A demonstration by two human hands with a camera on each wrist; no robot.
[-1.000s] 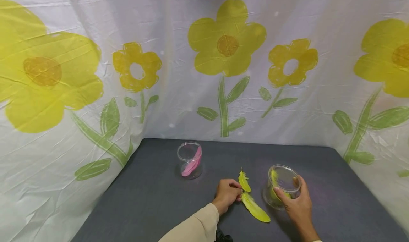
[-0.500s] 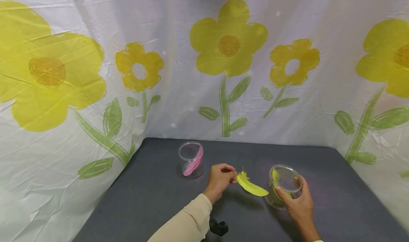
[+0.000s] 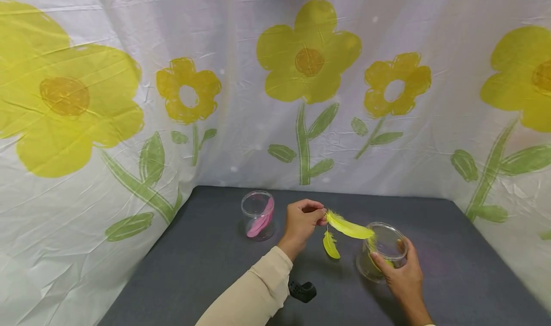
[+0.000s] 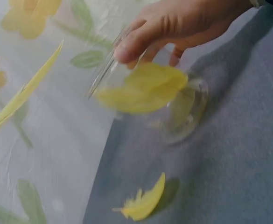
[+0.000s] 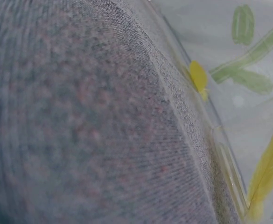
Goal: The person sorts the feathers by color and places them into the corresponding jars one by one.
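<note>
My left hand pinches the quill end of a long yellow feather above the table. The feather points right, and its tip overlaps the rim of a clear plastic jar in the head view. Around the near right side of that jar my right hand keeps its grip, thumb in front. Yellow feathers show inside the jar in the left wrist view. A smaller yellow feather lies on the table left of the jar, below the left hand. The right wrist view is mostly filled by blurred grey cloth.
A second clear jar with pink feathers inside stands at the back left of the dark grey table. White cloth with printed yellow flowers hangs behind and at both sides. A black object shows beside the left sleeve.
My left hand has picked the long feather up off the table and carried it up and away, swinging its tip to the jar's rim. The right hand and its jar stay in place.
</note>
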